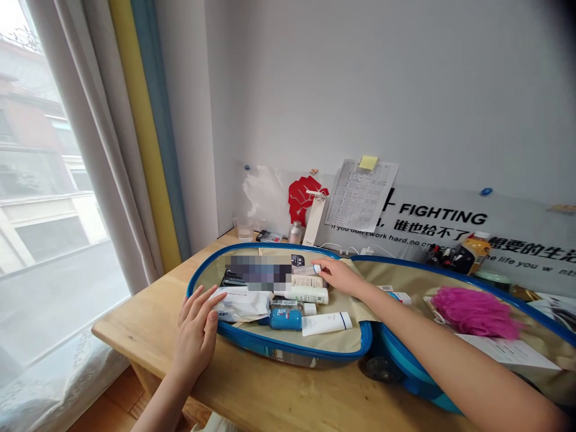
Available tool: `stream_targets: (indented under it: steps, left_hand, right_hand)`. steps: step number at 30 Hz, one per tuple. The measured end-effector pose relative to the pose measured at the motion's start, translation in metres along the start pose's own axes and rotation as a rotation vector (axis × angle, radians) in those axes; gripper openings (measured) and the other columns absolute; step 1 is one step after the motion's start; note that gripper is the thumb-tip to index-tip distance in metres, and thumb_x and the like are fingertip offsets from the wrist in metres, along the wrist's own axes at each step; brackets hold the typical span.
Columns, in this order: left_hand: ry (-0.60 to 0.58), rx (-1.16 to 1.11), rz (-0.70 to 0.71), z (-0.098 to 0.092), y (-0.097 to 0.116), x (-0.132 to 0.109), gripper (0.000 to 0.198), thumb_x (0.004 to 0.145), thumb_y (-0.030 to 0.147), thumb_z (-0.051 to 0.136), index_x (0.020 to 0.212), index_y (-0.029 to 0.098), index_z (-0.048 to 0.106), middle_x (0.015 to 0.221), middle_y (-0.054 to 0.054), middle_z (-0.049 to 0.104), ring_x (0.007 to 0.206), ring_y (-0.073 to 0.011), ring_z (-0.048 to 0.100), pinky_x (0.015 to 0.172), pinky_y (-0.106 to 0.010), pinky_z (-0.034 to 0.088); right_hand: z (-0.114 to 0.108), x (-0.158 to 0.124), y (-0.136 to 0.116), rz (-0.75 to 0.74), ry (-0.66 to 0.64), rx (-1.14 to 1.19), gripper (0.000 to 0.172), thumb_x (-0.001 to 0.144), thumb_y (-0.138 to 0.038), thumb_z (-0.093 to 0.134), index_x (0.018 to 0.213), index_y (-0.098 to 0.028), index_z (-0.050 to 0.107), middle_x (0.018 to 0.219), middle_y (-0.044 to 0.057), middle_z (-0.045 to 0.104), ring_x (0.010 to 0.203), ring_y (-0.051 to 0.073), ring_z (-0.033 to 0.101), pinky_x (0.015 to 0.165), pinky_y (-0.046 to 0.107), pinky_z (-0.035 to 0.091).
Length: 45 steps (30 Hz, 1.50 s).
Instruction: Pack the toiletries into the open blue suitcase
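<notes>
Clear bottle (pixel 303 271) in case (pixel 367 339), L half, is being pinched at cap by R hand (pixel 341 276), prob. being positioned, w/ L hand (pixel 198 330) being spread wide at wipes (pixel 246 305) & careful alignment likely being needed next.

Mid-frame, a pixelated patch (pixel 258 273) masks items in the suitcase (pixel 292 349). Whether the right hand (pixel 333 276) grips the small clear bottle (pixel 303 271) there cannot be told. The right forearm (pixel 405 324) hides part of the suitcase's other half, which the right edge cuts off. The bottom edge crops the left forearm (pixel 166 390). Print on the pinned sheet (pixel 360 195), upper right of centre, is too small to read.
</notes>
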<state>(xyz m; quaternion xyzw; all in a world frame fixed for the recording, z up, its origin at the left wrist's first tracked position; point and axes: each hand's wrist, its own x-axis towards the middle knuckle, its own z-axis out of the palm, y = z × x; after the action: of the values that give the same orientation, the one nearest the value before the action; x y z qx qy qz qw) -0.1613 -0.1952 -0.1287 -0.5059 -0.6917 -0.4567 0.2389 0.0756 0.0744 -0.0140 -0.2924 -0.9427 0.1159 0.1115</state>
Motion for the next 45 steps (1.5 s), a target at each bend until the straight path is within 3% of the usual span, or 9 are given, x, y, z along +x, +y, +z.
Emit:
stream_targets:
  steps: [8, 13, 15, 19, 24, 32, 39, 45]
  left_hand:
    - [0.007, -0.002, 0.031, 0.000, -0.002, 0.000, 0.036, 0.098, 0.030, 0.033, 0.118, 0.025, 0.062, 0.130, -0.006, 0.060, 0.135, -0.0257, 0.040, 0.114, -0.050, 0.027]
    - [0.011, -0.005, 0.023, 0.001, -0.002, -0.001, 0.036, 0.097, 0.031, 0.034, 0.117, 0.026, 0.063, 0.131, -0.005, 0.060, 0.135, -0.0253, 0.040, 0.116, -0.049, 0.026]
    - [0.006, -0.002, 0.019, 0.000, -0.002, -0.001, 0.036, 0.097, 0.031, 0.033, 0.118, 0.026, 0.063, 0.131, -0.005, 0.060, 0.134, -0.0251, 0.040, 0.115, -0.048, 0.027]
    - [-0.004, 0.007, 0.015, 0.001, -0.003, -0.002, 0.038, 0.098, 0.032, 0.032, 0.118, 0.025, 0.063, 0.130, -0.005, 0.060, 0.134, -0.0254, 0.041, 0.116, -0.049, 0.026]
    - [0.004, 0.007, 0.045, 0.000, -0.004, -0.001, 0.036, 0.098, 0.029, 0.033, 0.119, 0.025, 0.062, 0.130, -0.006, 0.060, 0.134, -0.0254, 0.040, 0.115, -0.050, 0.026]
    - [0.017, 0.014, 0.064, 0.000, -0.002, 0.000, 0.035, 0.098, 0.028, 0.033, 0.118, 0.026, 0.061, 0.128, -0.005, 0.061, 0.134, -0.0251, 0.040, 0.113, -0.048, 0.028]
    - [0.016, 0.007, 0.049, 0.000, -0.003, -0.001, 0.035, 0.098, 0.029, 0.033, 0.118, 0.026, 0.062, 0.128, -0.005, 0.061, 0.133, -0.0252, 0.041, 0.114, -0.049, 0.027]
    - [0.021, 0.001, 0.045, -0.001, -0.001, 0.001, 0.035, 0.097, 0.030, 0.034, 0.116, 0.026, 0.063, 0.127, -0.005, 0.061, 0.133, -0.0256, 0.041, 0.114, -0.049, 0.028]
  right_hand:
    - [-0.005, 0.001, 0.010, 0.074, 0.015, 0.046, 0.028, 0.094, -0.039, 0.053, 0.111, -0.019, 0.062, 0.116, 0.006, 0.063, 0.099, 0.015, 0.061, 0.092, 0.039, 0.050]
    - [-0.039, 0.000, 0.050, 0.285, 0.140, 0.008, 0.035, 0.095, -0.041, 0.050, 0.121, -0.019, 0.056, 0.119, 0.007, 0.060, 0.101, 0.016, 0.061, 0.091, 0.040, 0.051]
    - [-0.049, -0.007, 0.072, 0.383, 0.133, -0.032, 0.036, 0.094, -0.041, 0.051, 0.122, -0.019, 0.056, 0.121, 0.007, 0.059, 0.102, 0.017, 0.060, 0.090, 0.040, 0.051]
    - [-0.046, -0.027, 0.111, 0.526, -0.046, -0.111, 0.030, 0.093, -0.040, 0.054, 0.114, -0.019, 0.060, 0.119, 0.007, 0.060, 0.102, 0.017, 0.059, 0.090, 0.039, 0.051]
    - [-0.028, -0.041, 0.131, 0.585, -0.322, -0.177, 0.032, 0.092, -0.039, 0.056, 0.116, -0.018, 0.059, 0.118, 0.007, 0.060, 0.101, 0.017, 0.060, 0.088, 0.039, 0.052]
    - [-0.019, -0.033, 0.136, 0.597, -0.422, -0.295, 0.032, 0.092, -0.039, 0.056, 0.117, -0.019, 0.058, 0.121, 0.007, 0.059, 0.103, 0.017, 0.059, 0.089, 0.040, 0.051]
    - [-0.029, -0.037, 0.135, 0.622, -0.291, -0.302, 0.032, 0.092, -0.039, 0.056, 0.116, -0.018, 0.058, 0.116, 0.007, 0.061, 0.098, 0.016, 0.060, 0.085, 0.038, 0.053]
    - [-0.063, -0.035, 0.112, 0.617, 0.084, -0.326, 0.035, 0.093, -0.042, 0.053, 0.119, -0.018, 0.057, 0.115, 0.007, 0.061, 0.096, 0.016, 0.061, 0.083, 0.037, 0.053]
